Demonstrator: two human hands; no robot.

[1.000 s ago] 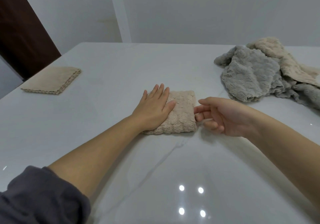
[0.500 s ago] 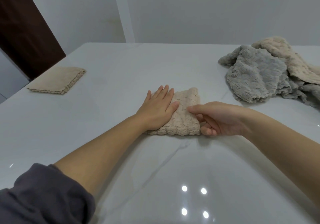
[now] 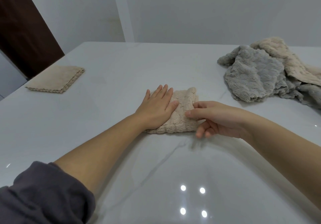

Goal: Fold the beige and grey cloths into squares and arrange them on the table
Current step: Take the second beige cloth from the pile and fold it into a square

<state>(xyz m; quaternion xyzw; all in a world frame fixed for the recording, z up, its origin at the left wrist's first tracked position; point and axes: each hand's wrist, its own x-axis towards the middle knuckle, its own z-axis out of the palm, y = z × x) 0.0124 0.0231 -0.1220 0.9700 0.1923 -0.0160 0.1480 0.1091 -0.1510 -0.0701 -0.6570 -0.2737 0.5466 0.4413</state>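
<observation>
A folded beige cloth [image 3: 182, 118] lies in the middle of the white table [image 3: 107, 119]. My left hand [image 3: 156, 109] presses flat on its left half, fingers straight. My right hand [image 3: 213, 118] pinches the cloth's right edge between thumb and forefinger, and that edge is pulled in and bunched. A finished beige square [image 3: 55, 79] lies at the far left. A crumpled grey cloth [image 3: 257, 78] and a crumpled beige cloth [image 3: 284, 58] are heaped together at the far right.
A dark brown door [image 3: 20, 26] stands behind the table's left corner. The grey wall [image 3: 191, 10] runs close behind the table's far edge. Glossy tabletop with a faint vein and light reflections stretches in front of me.
My right hand moved left onto the cloth's right edge and took hold of it, drawing the edge inward. The left hand stayed pressed on the cloth.
</observation>
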